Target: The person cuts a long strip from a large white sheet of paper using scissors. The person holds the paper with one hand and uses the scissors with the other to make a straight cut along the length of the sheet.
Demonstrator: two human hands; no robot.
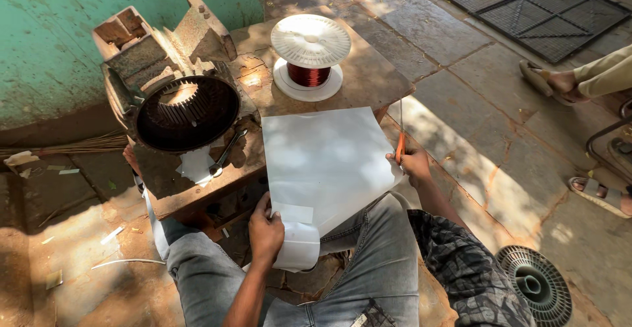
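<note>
A large white sheet (329,159) of insulating paper hangs from the edge of a wooden work table (375,80) down over my lap. My left hand (264,231) pinches the sheet's lower left corner, beside a curled strip of the same paper. My right hand (413,164) grips orange-handled scissors (400,136) at the sheet's right edge, blades pointing up.
On the table stand a motor stator housing (184,106) with slotted core, a white spool of copper wire (309,57), a metal tool (227,152) and paper scraps. A fan cover (534,284) lies on the stone floor. Another person's sandalled feet (550,80) are at right, metal grilles (526,4) beyond.
</note>
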